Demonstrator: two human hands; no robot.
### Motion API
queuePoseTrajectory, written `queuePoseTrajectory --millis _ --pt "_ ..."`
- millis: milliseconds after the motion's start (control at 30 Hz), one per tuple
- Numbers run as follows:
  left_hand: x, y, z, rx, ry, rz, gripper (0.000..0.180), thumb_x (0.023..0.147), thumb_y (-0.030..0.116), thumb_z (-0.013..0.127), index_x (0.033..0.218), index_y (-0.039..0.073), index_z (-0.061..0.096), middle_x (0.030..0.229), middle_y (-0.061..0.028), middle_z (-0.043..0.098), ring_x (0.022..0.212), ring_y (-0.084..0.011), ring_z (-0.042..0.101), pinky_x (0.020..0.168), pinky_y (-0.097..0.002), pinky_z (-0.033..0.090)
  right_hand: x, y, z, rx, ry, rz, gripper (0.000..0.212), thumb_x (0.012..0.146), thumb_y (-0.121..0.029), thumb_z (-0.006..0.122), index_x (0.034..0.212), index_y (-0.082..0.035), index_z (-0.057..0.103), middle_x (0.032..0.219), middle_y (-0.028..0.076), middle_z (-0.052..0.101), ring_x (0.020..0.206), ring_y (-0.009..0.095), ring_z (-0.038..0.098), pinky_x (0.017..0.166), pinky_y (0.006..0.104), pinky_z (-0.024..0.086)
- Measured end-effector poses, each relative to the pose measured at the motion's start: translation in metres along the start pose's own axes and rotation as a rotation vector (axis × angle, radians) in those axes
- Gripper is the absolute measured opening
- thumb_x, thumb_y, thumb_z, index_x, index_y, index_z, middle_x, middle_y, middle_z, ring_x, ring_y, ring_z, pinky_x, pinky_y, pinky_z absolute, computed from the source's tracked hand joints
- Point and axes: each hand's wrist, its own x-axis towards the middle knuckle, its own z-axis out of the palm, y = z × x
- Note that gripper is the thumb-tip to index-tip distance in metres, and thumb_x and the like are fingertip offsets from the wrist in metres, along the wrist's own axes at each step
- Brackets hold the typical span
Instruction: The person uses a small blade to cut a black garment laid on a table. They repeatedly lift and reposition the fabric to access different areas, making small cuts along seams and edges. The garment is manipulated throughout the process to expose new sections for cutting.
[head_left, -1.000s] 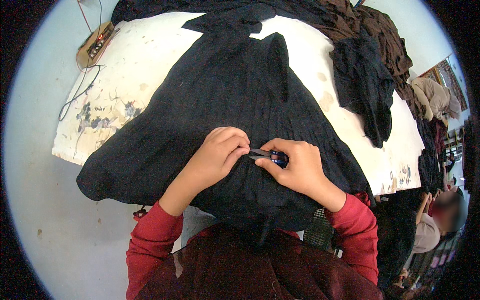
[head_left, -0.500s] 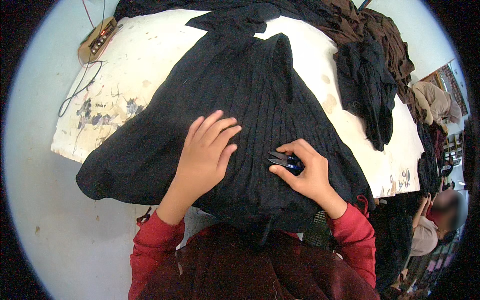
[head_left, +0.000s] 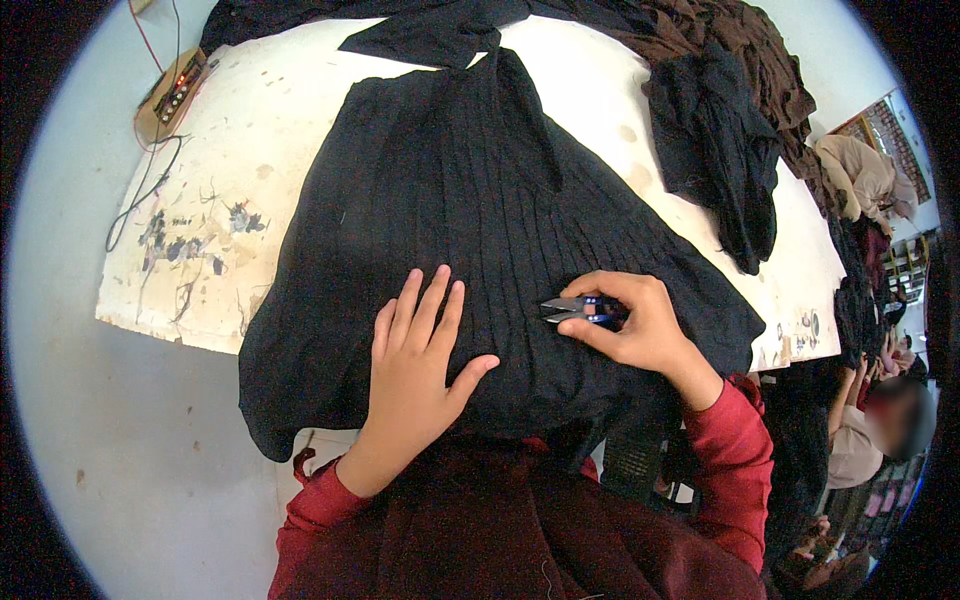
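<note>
Spreading out wide, the stained white table [head_left: 275,125] carries a black pleated garment [head_left: 430,200] that drapes over the middle of its near edge. I'd keep that cloth flat under a light palm; its long axis runs near to far, the narrow end pointing at the far edge. The left hand [head_left: 412,385] lies by the near edge on the pleats, fingers straight, slightly fanned, grasping nothing. The right hand [head_left: 645,325] pinches thread snips [head_left: 592,310] between thumb and fingers; best carry their tips clear of the fabric. Blades parted, they point toward the table's left edge, lengthwise along the near one.
</note>
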Motion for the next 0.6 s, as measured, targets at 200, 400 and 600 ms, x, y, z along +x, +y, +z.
queuePoseTrajectory --millis 200,400,600 --pt "-0.001 0.001 -0.001 0.018 0.029 0.01 0.074 0.087 0.045 0.065 0.141 -0.001 0.045 0.15 -0.0187 0.038 0.14 -0.0398 0.031 0.11 -0.0553 0.025 0.009 -0.018 0.014 -0.197 -0.064 -0.077 0.023 0.077 -0.028 0.079 0.088 -0.008 0.073 0.076 0.008 0.07 0.063 0.022 0.069 0.057 0.0303 0.052" --pt "-0.001 0.002 -0.001 -0.001 0.024 0.006 0.074 0.086 0.045 0.066 0.141 0.0 0.044 0.151 -0.0178 0.037 0.141 -0.0395 0.03 0.111 -0.0549 0.024 0.012 -0.019 0.017 -0.306 -0.064 -0.118 0.023 0.078 -0.029 0.078 0.089 -0.009 0.073 0.076 0.008 0.071 0.064 0.023 0.069 0.057 0.0317 0.052" --pt "0.004 0.002 -0.003 -0.036 0.122 0.009 0.056 0.084 0.033 0.07 0.134 0.009 0.056 0.142 -0.012 0.048 0.134 -0.0356 0.039 0.108 -0.0523 0.03 0.009 -0.008 0.018 0.116 0.096 0.11 0.024 0.08 -0.028 0.078 0.094 -0.009 0.071 0.074 0.004 0.069 0.065 0.013 0.065 0.058 0.0282 0.048"
